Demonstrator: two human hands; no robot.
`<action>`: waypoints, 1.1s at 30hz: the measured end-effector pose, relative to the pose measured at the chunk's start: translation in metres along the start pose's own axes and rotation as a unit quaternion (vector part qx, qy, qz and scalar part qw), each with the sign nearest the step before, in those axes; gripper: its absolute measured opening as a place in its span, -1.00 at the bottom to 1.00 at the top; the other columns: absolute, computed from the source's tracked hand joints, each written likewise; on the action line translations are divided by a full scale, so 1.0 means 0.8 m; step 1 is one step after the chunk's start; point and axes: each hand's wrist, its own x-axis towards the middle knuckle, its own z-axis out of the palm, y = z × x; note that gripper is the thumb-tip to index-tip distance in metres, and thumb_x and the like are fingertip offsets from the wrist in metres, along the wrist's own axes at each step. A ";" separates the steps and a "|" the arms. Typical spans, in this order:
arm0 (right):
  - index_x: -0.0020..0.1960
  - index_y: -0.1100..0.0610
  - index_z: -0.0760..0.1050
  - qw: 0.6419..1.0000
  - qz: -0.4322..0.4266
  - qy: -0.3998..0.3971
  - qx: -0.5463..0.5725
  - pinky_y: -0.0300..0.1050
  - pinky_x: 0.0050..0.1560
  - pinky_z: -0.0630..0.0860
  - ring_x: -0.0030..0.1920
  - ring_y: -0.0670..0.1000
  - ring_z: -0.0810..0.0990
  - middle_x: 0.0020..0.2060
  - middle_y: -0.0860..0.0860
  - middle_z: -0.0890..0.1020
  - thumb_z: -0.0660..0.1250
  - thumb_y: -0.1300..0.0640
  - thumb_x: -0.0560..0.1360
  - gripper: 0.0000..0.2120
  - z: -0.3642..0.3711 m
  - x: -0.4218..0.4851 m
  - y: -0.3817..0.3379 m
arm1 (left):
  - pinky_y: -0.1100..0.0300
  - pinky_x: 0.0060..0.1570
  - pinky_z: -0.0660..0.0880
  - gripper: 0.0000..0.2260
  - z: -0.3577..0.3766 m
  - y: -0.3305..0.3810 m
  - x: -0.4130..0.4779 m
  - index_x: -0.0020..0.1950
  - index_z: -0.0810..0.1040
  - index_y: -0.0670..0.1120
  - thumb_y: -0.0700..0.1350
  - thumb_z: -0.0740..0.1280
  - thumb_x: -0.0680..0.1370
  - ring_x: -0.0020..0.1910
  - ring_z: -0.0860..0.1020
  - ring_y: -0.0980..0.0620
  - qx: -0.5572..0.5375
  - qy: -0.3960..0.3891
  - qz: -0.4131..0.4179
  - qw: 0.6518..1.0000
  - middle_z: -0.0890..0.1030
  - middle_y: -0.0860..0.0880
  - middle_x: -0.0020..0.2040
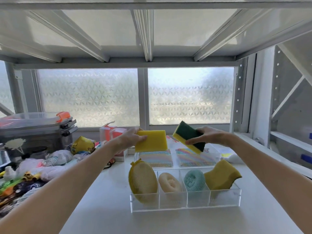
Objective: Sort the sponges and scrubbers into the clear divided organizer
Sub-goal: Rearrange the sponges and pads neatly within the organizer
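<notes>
- Where the white shelf surface [104, 191] met the back wall, two frosted window panes [190, 97] with a pinwheel pattern let in daylight; the ribbed underside of an upper white shelf [148, 31] spanned the top of the view.
- Clutter of bags and toys [33, 169] and a grey latched case [38, 132] occupied the left side of the surface.
- Clear divided organizer [185, 200] stood right of centre: its four front compartments held, left to right, a yellow mesh scrubber [142, 179], a cream loofah ring [169, 182], a teal puff [194, 180] and a wavy yellow sponge [222, 174]; two rear compartments held striped cloths [195, 157].
- Left hand [130, 138] gripped a plain yellow sponge [152, 141], thumb across its face, above the rear left compartment.
- Right hand [209, 135] pinched a yellow-and-green scouring sponge [189, 136], tilted, above the rear right compartment.
</notes>
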 end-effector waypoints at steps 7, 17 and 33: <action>0.16 0.06 0.42 0.994 -0.055 0.080 0.057 -0.13 -0.09 0.52 -0.04 0.06 0.64 -0.05 0.09 0.66 0.52 -0.33 0.05 -0.19 -0.018 -0.014 -0.013 | 0.10 0.15 0.46 -0.63 0.029 -0.003 0.006 0.28 0.41 -0.22 -0.02 0.23 0.58 0.13 0.47 -0.06 0.179 -0.033 0.010 0.983 0.47 -0.12 0.12; 0.17 0.06 0.45 0.984 -0.108 0.125 0.060 0.02 0.05 0.60 0.03 0.10 0.64 0.05 0.08 0.64 0.51 -0.41 -0.07 -0.06 -0.043 -0.055 -0.009 | 0.19 -0.02 0.41 -0.74 0.014 -0.007 0.013 0.06 0.47 -0.13 0.05 0.26 0.55 -0.02 0.47 0.01 0.251 -0.060 0.007 0.966 0.50 -0.06 -0.01; 0.25 0.13 0.44 0.980 -0.195 0.005 0.023 -0.17 -0.09 0.63 -0.06 0.04 0.65 -0.02 0.11 0.62 0.45 0.14 0.43 -0.58 0.044 -0.025 -0.079 | 0.05 0.11 0.54 -0.70 -0.027 0.045 -0.017 0.25 0.49 -0.17 -0.10 0.31 0.54 0.14 0.57 -0.14 -0.001 -0.058 0.061 0.996 0.57 -0.19 0.13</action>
